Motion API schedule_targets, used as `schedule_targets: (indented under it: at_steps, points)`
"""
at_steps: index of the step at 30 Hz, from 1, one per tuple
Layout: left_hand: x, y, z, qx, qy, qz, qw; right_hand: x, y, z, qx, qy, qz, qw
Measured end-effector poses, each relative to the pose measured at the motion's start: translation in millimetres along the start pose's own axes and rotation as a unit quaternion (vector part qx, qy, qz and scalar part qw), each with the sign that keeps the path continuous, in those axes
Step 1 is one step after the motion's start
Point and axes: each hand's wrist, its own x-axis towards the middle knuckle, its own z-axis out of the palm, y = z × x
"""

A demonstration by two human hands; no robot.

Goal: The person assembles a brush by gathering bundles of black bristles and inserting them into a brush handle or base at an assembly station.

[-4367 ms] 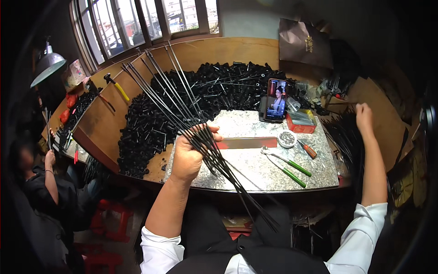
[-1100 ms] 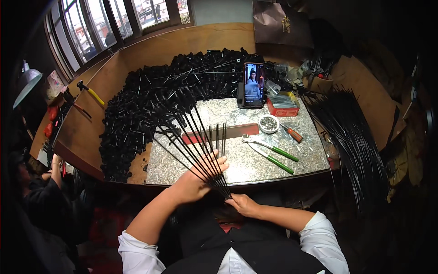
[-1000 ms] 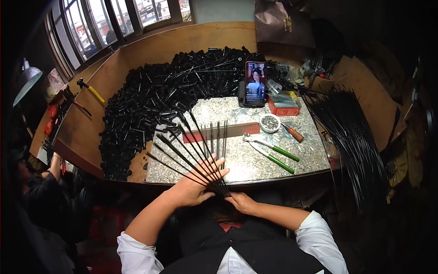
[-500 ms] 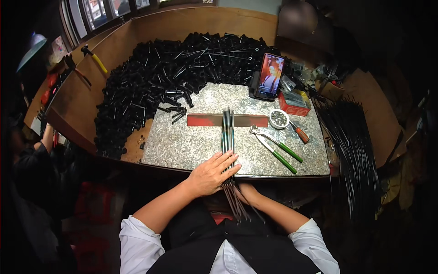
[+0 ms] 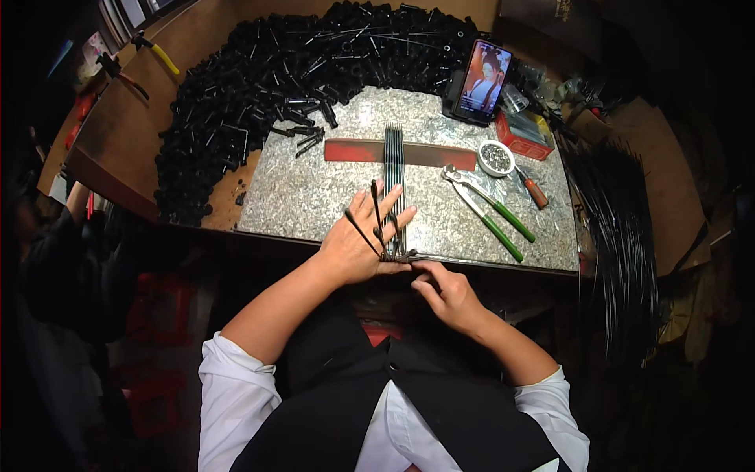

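A row of thin dark metal rods [image 5: 395, 173] lies across a red and dark bar [image 5: 352, 150] on the speckled stone slab [image 5: 291, 197]. My left hand [image 5: 346, 245] rests flat over the rods near the slab's front edge, fingers spread. Several darker thin pieces [image 5: 362, 230] at the rods' near ends fold back up over that hand, between and across its fingers. Just right of those near ends is my right hand [image 5: 456, 297], its forefinger reaching to them and its thumb held apart. Whether the fingertip touches them I cannot tell.
Green-handled pincers [image 5: 495, 219], a white bowl of small metal bits [image 5: 496, 158] and a screwdriver [image 5: 533, 191] lie right. Behind stand a phone [image 5: 482, 81] and a red box [image 5: 524, 135]. Black tubular parts [image 5: 236, 102] heap at back left; long black rods [image 5: 617, 244] hang right.
The dark pieces that hung over the front edge now fold up over my left hand. My right hand has come out from below the edge. The whole view has shifted.
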Motion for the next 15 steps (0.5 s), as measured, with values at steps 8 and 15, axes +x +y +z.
schedule_targets:
  at_steps: [8,15]
  points:
    - [3,1,-4,-0.021,-0.015,-0.003,1.000,-2,-4,-21,-0.030,0.011,-0.010,0.999]
    - [0,2,-11,-0.024,-0.066,-0.023,0.997,34,-10,-88,-0.099,0.097,-0.052,0.989]
